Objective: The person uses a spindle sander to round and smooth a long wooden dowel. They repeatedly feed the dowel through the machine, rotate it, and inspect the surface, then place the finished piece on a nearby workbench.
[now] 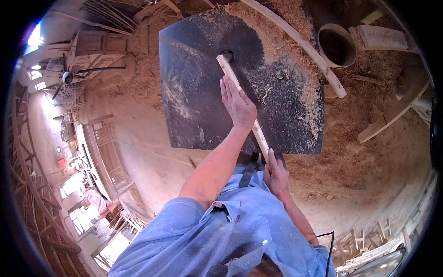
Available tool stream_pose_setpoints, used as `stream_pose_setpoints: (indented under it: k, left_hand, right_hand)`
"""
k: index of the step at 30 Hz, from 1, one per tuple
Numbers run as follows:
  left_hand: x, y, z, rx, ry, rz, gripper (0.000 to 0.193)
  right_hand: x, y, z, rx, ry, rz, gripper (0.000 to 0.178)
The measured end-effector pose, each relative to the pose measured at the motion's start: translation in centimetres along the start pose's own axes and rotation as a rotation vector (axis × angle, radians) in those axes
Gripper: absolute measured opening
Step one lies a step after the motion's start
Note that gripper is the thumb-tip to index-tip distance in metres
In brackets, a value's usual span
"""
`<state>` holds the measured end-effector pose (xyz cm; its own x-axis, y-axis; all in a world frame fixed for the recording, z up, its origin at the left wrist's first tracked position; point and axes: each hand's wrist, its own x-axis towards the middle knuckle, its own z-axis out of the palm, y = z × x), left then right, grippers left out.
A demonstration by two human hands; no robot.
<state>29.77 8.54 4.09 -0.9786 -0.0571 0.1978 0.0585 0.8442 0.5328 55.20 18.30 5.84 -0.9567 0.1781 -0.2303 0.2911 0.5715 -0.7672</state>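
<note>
A slim pale wooden strip (261, 138) lies slantwise across a dark, dust-streaked machine table (198, 106). Its far end reaches a round opening (227, 55) in the tabletop, where a dark, blurred part sits close to the wood. My left hand (238, 104) grips the strip near its middle, fingers long and pressed against the wood; the palm hides part of it. At the table's near edge, my right hand (276, 175) is closed around the strip's near end, close to my body.
Sawdust and shavings (295, 60) cover the table's right side. A long curved wooden piece (300, 41) crosses its far right corner. Beyond stand a round bucket (337, 45) and more curved boards (392, 115). A fan (67, 77) and wooden panels (99, 44) are at left.
</note>
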Motion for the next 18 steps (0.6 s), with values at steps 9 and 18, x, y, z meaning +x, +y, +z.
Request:
stream_pose_setpoints:
  k: [9,18]
  left_hand:
    - [0.3,-0.6,0.2,0.005,0.004,0.016,0.057]
    - [-1.2,-0.2,-0.1,0.019,0.002,0.024,0.057]
  right_hand:
    - [0.3,-0.9,-0.1,0.015,-0.017,0.036,0.074]
    - [-1.4,0.1,0.4,0.021,0.053,-0.012,0.076]
